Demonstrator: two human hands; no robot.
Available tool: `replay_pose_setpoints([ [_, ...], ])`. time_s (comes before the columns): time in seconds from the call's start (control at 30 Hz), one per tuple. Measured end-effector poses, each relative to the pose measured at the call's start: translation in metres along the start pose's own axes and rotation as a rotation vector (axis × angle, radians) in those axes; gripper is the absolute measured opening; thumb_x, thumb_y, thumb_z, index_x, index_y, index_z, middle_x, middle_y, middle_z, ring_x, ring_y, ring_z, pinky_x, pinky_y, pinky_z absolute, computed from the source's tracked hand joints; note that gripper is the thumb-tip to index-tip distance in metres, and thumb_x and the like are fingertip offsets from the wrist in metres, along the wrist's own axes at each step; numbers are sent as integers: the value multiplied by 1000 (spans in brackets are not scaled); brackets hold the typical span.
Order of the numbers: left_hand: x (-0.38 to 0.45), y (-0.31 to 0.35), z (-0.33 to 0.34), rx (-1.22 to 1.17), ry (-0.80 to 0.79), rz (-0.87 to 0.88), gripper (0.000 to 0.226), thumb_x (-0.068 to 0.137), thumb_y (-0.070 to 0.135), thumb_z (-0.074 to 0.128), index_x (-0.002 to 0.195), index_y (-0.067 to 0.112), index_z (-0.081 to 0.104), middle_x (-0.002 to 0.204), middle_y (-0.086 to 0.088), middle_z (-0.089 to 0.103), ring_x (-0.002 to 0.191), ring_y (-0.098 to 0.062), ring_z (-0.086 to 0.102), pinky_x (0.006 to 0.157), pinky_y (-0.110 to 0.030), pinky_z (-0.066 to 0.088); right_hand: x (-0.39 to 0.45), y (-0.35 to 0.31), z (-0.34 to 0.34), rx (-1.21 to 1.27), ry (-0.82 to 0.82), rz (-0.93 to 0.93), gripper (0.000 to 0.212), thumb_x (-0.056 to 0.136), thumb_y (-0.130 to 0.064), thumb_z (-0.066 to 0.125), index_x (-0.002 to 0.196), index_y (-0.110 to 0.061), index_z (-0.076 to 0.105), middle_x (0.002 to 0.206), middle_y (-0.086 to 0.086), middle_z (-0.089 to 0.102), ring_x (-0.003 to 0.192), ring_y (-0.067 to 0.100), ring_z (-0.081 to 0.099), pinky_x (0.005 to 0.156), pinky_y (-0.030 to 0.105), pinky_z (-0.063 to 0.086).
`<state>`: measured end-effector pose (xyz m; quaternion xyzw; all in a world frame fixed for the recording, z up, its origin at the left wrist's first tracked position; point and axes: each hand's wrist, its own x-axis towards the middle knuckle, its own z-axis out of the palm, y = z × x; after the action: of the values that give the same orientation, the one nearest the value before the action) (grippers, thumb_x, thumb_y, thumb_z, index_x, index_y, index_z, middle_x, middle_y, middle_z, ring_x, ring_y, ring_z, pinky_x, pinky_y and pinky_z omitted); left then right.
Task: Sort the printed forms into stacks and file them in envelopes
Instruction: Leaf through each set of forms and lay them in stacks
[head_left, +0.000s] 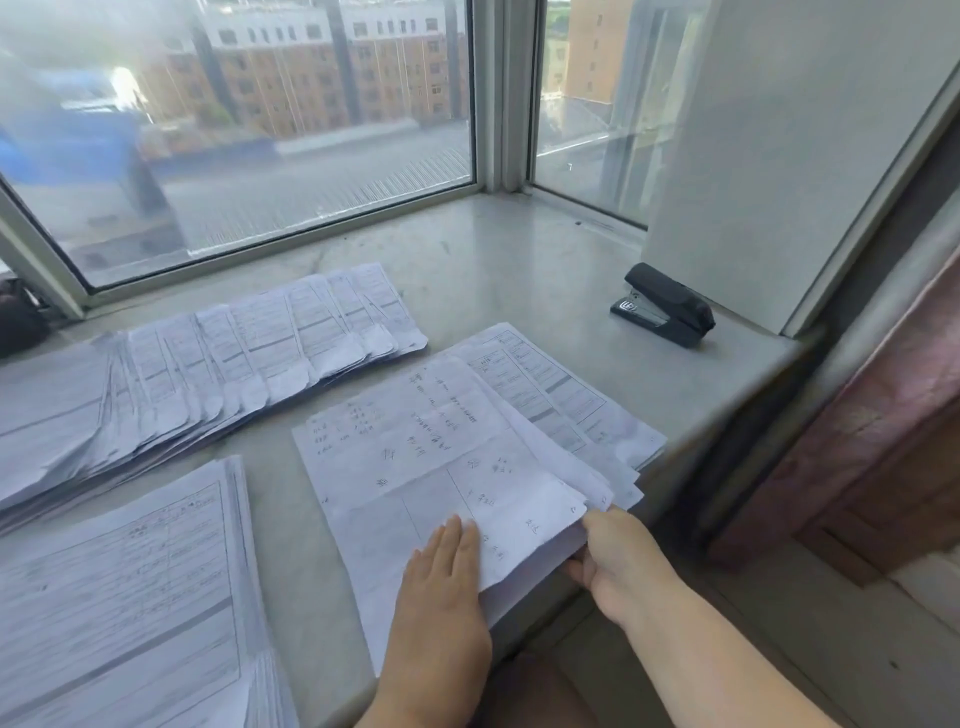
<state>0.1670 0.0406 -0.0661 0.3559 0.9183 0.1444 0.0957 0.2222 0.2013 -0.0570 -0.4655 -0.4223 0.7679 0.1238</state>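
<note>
The near-left stack of forms (119, 597) runs off the frame's edge, its print seemingly too blurred to read.

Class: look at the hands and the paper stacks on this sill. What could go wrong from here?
1. The near stack overhangs the sill's edge; lifting its corner with the right hand might tip sheets off.
2. The fanned row of forms lies loose and could slide and mix.
</note>
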Motion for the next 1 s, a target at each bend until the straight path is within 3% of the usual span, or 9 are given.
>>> replay_pose_setpoints([
  [0.1,0,1,1,41,8,-18,62,98,13,22,151,19,-9,159,2,-15,146,-14,-13,114,-26,-12,-7,-1,-2,195,-109,31,27,103,-35,43,116,-23,63,106,2,75,94,19,72,66,32,58],
  [0.2,-2,7,0,35,-31,-34,62,100,26,25,152,17,-8,159,-1,-14,146,-17,-13,116,-31,-9,-19,-2,-2,214,-159,12,27,103,-36,43,118,-23,61,111,0,73,98,16,71,74,33,56],
  [0.33,-13,6,-18,-83,7,29,69,97,55,23,152,25,-6,157,10,-18,140,-3,-24,109,-23,-23,-42,5,-11,-136,237,-397,32,95,-18,57,126,-26,54,123,-6,59,103,-2,58,91,26,43],
  [0.43,-36,-20,-43,-191,146,82,65,94,58,28,150,35,5,150,26,-11,133,10,-23,107,-13,-21,-73,14,-2,-365,253,-654,16,91,-20,59,98,-34,63,97,-10,65,82,-1,60,73,16,43],
  [0.5,-58,-46,-63,-274,257,71,56,92,54,38,145,41,25,147,31,9,137,12,2,114,-15,3,-92,23,17,-476,37,-576,11,92,-24,60,84,-27,67,79,-7,70,69,4,63,67,19,50],
  [0.57,-83,-80,-80,-318,319,13,41,92,42,50,133,39,46,139,30,30,130,11,25,109,-11,17,-104,37,42,-640,-208,-441,14,92,-24,61,81,-20,68,74,-4,71,63,8,65,67,24,56],
  [0.67,-115,-133,-91,-381,244,-95,24,90,27,62,113,32,62,120,27,53,118,3,48,99,-12,32,-115,64,82,-892,-426,-316,12,93,-26,59,88,-18,66,75,-2,72,64,7,67,65,20,56],
  [0.8,-146,-169,-81,-463,111,-110,22,82,32,71,103,34,64,121,24,53,118,6,47,100,-7,29,-117,93,116,-1081,-465,-247,10,93,-39,57,98,-30,55,88,-5,69,73,8,68,63,18,54],
  [1.0,-154,-179,-66,-423,83,-44,37,77,46,72,111,38,62,129,28,41,124,10,33,102,-4,18,-117,107,131,-1028,-435,-164,25,88,-32,66,108,-27,51,90,5,68,68,13,70,56,19,53],
])
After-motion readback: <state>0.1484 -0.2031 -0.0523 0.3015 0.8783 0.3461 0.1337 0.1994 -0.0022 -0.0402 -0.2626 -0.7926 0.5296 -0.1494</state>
